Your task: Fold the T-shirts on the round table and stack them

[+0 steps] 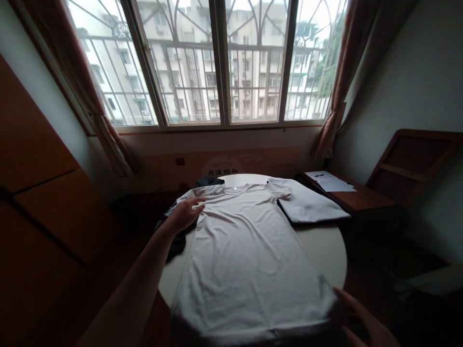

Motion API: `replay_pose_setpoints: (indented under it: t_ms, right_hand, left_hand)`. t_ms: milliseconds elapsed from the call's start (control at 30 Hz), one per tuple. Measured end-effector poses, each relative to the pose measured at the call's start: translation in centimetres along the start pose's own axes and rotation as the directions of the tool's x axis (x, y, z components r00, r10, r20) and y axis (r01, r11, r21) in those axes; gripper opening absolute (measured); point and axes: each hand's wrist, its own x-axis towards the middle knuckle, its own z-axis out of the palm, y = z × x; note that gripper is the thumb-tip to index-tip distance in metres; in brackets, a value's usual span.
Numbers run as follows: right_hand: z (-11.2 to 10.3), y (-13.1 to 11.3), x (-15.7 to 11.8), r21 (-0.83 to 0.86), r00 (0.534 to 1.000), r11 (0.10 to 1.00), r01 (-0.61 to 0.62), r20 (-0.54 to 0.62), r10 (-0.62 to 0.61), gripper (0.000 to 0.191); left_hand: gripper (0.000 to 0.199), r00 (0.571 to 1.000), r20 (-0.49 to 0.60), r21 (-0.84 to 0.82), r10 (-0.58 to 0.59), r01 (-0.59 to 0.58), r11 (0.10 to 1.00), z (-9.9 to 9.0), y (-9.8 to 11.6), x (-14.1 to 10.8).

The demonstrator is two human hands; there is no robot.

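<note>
A light-coloured short-sleeved T-shirt (249, 255) lies spread over a round white table (331, 246), its neckline toward the window and its hem toward me. Shallow wrinkles run across its body. My left hand (186, 213) rests at the sleeve and shoulder on the shirt's left side, fingers stretched out and apart. At the lower right, my right hand (365, 320) is beside the hem corner with its fingers apart; it is dark and blurred, and whether it touches the cloth is unclear.
Folded white cloth (307, 200) with a dark edge lies at the table's right. Dark cloth (177, 245) hangs by the left edge. Papers (329, 181) with a pen lie on a brown wooden surface (369, 198). A barred window (224, 62) is ahead; a wooden cabinet (47, 212) stands left.
</note>
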Motion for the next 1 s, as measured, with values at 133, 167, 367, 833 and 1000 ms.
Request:
replay_pose_setpoints:
  t_ms: [133, 167, 367, 833, 1000]
  right_hand:
    - [0.5, -0.4, -0.4, 0.075, 0.998, 0.996, -0.058, -0.004, 0.058, 0.067]
    - [0.5, -0.6, -0.3, 0.091, 0.997, 0.993, -0.079, -0.015, 0.081, 0.067]
    - [0.7, -2.4, -0.4, 0.294, 0.967, 0.925, -0.241, -0.003, 0.253, 0.055]
    - [2.2, -3.7, -1.0, 0.539, 0.937, 0.823, -0.183, -0.159, 0.312, 0.059]
    - [2.0, -3.3, -1.0, 0.504, 0.936, 0.841, -0.196, -0.159, 0.314, 0.054]
  left_hand:
    - [0.046, 0.995, -0.017, -0.155, -0.093, 0.090, 0.984, -2.7, 3.8, -8.1]
    - [0.044, 0.994, -0.019, -0.161, -0.105, 0.100, 0.982, -2.7, 4.6, -10.2]
    - [0.023, 0.997, -0.067, 0.062, 0.038, -0.034, 0.997, 1.2, 7.4, -20.7]
    - [0.053, 0.972, -0.196, 0.335, 0.126, -0.055, 0.941, 6.7, 2.8, -30.3]
    - [0.044, 0.945, -0.308, 0.294, 0.108, -0.014, 0.956, 6.3, 2.9, -30.7]
